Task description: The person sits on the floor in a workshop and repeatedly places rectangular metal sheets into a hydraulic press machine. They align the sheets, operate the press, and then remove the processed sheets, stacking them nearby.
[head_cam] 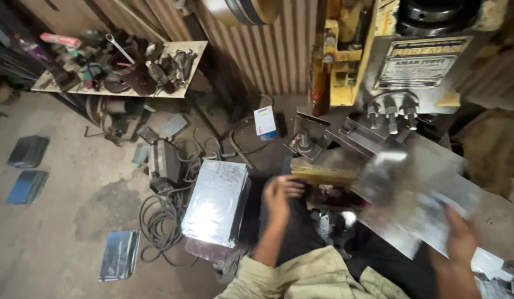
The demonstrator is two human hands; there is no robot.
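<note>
Fingers of the right hand close over the near edge of a shiny metal sheet, held tilted and blurred just in front of the yellow press machine. Left hand, fingers curled loosely and gripping nothing, rests beside the press bed (contact with it cannot be told). Left of it, on the floor, lies a stack of metal sheets, beside coiled cable; a cluttered tool shelf stands beyond.

coiled cable, small white box, cluttered shelf
</note>
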